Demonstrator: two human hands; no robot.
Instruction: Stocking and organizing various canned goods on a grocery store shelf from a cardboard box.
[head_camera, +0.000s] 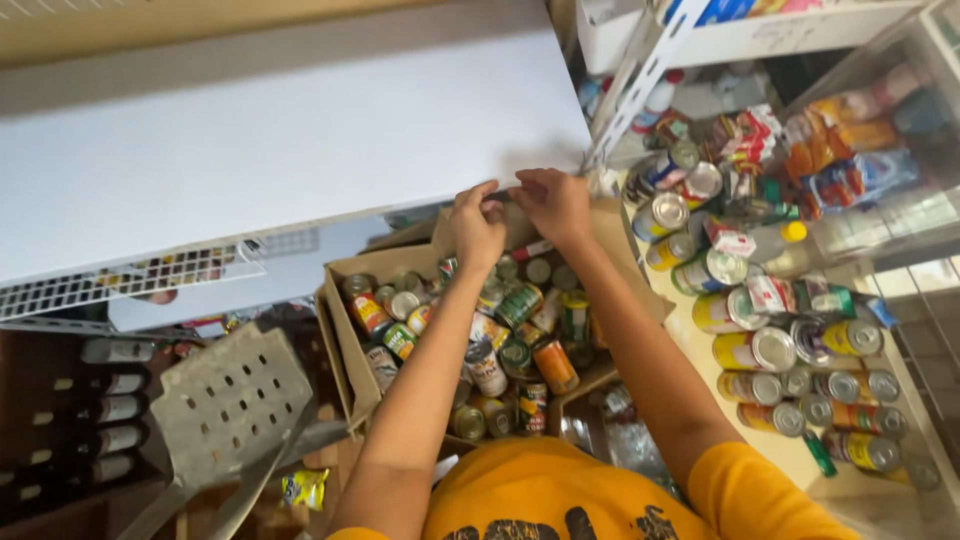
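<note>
Orange shirt (560, 495) below, both hands (478, 225) (553, 203) raised together at shelf edge (480, 185).

Two hands (515, 215), one cardboard box (345, 340) holding perhaps two dozen cans (515, 345), roughly twenty shelf cans (790, 345).

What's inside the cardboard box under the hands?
The cardboard box holds a loose heap of tin cans, upright and tipped, with green, orange and red labels. The left hand and right hand, their forearms and the orange shirt cover part; lower layers are hidden.
</note>
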